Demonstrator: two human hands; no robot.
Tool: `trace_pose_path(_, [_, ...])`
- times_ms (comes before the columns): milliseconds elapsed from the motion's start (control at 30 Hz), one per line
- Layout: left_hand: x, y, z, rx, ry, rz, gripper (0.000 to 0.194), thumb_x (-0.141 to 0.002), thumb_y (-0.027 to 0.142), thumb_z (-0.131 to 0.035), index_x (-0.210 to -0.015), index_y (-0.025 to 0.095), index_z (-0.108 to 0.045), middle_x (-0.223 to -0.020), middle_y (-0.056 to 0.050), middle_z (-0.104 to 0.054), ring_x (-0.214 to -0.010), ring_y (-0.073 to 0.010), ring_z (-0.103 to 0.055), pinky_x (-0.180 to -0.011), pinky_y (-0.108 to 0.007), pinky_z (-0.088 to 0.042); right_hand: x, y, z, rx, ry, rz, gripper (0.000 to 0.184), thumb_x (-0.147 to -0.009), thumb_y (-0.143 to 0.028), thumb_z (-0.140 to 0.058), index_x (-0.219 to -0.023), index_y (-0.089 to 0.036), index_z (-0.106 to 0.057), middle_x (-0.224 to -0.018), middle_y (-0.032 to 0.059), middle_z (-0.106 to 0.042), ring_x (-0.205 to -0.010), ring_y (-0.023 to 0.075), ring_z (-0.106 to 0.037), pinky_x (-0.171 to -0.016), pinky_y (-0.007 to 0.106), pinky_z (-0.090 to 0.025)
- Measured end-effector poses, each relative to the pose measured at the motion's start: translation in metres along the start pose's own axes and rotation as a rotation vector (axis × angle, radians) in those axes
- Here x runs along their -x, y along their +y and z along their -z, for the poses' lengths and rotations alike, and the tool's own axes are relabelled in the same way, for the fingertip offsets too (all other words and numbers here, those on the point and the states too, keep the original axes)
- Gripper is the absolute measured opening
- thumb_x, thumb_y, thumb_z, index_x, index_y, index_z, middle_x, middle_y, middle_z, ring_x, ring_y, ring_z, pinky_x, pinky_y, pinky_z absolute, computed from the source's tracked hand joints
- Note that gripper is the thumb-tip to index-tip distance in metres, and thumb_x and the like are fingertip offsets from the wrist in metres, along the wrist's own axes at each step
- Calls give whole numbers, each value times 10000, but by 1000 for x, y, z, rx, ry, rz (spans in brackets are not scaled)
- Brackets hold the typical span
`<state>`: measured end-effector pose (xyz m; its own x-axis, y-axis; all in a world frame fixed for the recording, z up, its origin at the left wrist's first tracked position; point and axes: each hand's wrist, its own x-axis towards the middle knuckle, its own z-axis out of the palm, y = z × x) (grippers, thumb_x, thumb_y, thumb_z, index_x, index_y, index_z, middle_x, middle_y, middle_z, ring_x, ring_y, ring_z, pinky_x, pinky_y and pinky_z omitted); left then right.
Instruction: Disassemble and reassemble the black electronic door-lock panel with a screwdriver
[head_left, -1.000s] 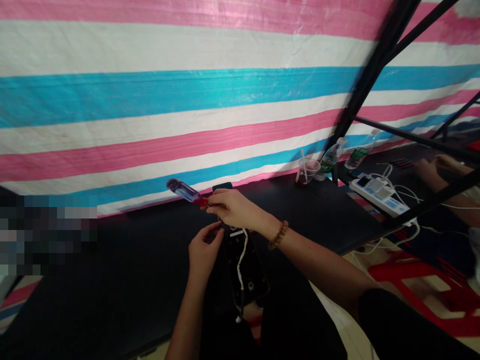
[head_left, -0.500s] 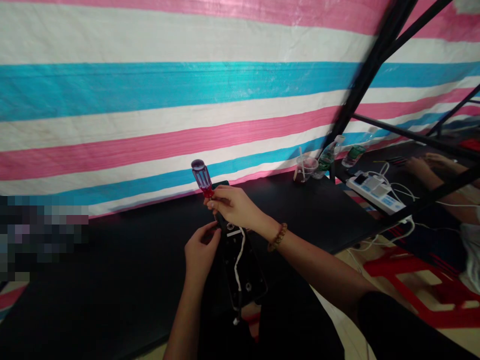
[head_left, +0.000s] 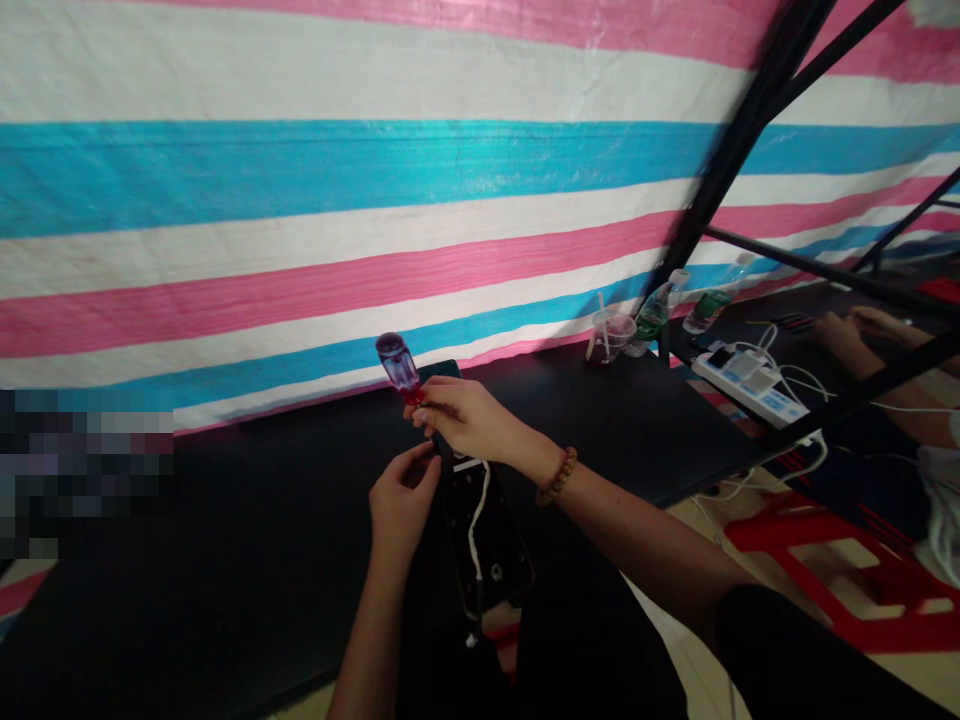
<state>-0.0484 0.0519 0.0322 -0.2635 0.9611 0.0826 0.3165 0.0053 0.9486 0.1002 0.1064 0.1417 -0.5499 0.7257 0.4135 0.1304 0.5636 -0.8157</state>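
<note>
My right hand [head_left: 480,418] is closed round the lower part of a screwdriver [head_left: 397,366] with a clear purplish and red handle. The handle leans up and left; the tip is hidden by my fingers. Below it, my left hand [head_left: 401,505] is bent in a pinch at the upper left edge of a flat black panel [head_left: 501,530]; what its fingertips hold is too small to make out. A white wrapped cable [head_left: 474,525] runs down the panel and ends in a small white connector [head_left: 472,640] below its lower edge.
The panel overlaps the near edge of a black table [head_left: 262,530]. A plastic cup [head_left: 611,335] and bottles [head_left: 656,315] stand at the back right, by a black metal frame [head_left: 720,160]. A white power strip [head_left: 754,385], a red stool [head_left: 825,570] and another person's hands [head_left: 851,325] are further right.
The screwdriver handle has dropped a little and tipped further left, with my right hand sinking slightly. My left hand and the panel have hardly moved.
</note>
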Motion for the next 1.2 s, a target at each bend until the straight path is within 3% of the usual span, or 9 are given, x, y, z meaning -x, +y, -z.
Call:
trace_pose_path(233, [1, 5, 0, -33, 10, -3, 449, -728, 426, -693, -1074, 143, -730, -986, -110, -761, -866, -238, -718, -809, -357, -561, -8, 15, -11, -190, 109, -114, 102, -857, -255, -675, -897, -174, -626, -839, 5, -665, -743, 116, -634, -695, 245, -527])
trace_pose_path(333, [1, 5, 0, -34, 16, -9, 453, -717, 430, -691, -1066, 145, -732, -960, -106, -762, -847, -241, -717, -794, -364, -561, -11, 16, -12, -285, 107, -141, 66, -870, -228, -635, -851, -165, -638, -836, 20, -690, -745, 119, -654, -687, 247, -530])
trace_pose_path(467, [-1, 3, 0, -43, 10, -21, 457, -709, 442, -692, -1055, 145, -734, -945, -104, -762, -832, -241, -715, -792, -366, -558, -11, 9, -12, -228, 43, -133, 130, -925, -177, -529, -926, -148, -655, -957, 64, -714, -860, 125, -679, -746, 254, -528])
trace_pose_path(567, [-2, 2, 0, -48, 0, -19, 461, -717, 440, -689, -1070, 145, -730, -961, -106, -761, -836, -238, -717, -797, -363, -558, -11, 8, -15, -170, 111, -143, 107, -874, -232, -649, -952, -161, -637, -875, 29, -704, -812, 124, -676, -751, 261, -529])
trace_pose_path(733, [-1, 4, 0, -49, 20, -25, 453, -716, 434, -690, -1064, 147, -731, -954, -100, -760, -840, -232, -715, -783, -350, -563, -13, 13, -14, -311, 191, -210, 156, -825, -266, -715, -864, -180, -591, -752, -4, -693, -742, 138, -696, -635, 234, -532])
trace_pose_path(833, [-2, 5, 0, -55, 13, -23, 460, -713, 437, -695, -1065, 143, -731, -942, -100, -760, -819, -229, -714, -771, -346, -564, -12, 12, -10, -325, 121, -179, 61, -880, -219, -630, -859, -162, -636, -862, 45, -733, -812, 144, -701, -662, 240, -533])
trace_pose_path(933, [-4, 4, 0, -55, 9, -27, 444, -706, 432, -704, -1044, 147, -737, -951, -103, -762, -826, -231, -716, -785, -350, -561, -11, 10, -10, -267, 70, -141, 126, -924, -182, -547, -951, -155, -667, -953, 69, -741, -876, 141, -697, -724, 254, -535])
trace_pose_path(1100, [-5, 2, 0, -57, 4, -23, 451, -703, 433, -708, -1050, 147, -735, -924, -98, -763, -818, -231, -718, -786, -354, -563, -11, 15, -17, -222, 219, -156, 152, -847, -289, -687, -928, -168, -641, -826, 18, -712, -775, 131, -683, -720, 263, -534])
trace_pose_path(1200, [-5, 4, 1, -78, 12, -29, 446, -706, 438, -705, -1048, 153, -737, -949, -102, -763, -835, -237, -719, -796, -363, -563, -11, 16, -17, -280, 209, -169, 104, -860, -265, -658, -864, -161, -652, -829, 27, -714, -774, 131, -686, -699, 252, -534])
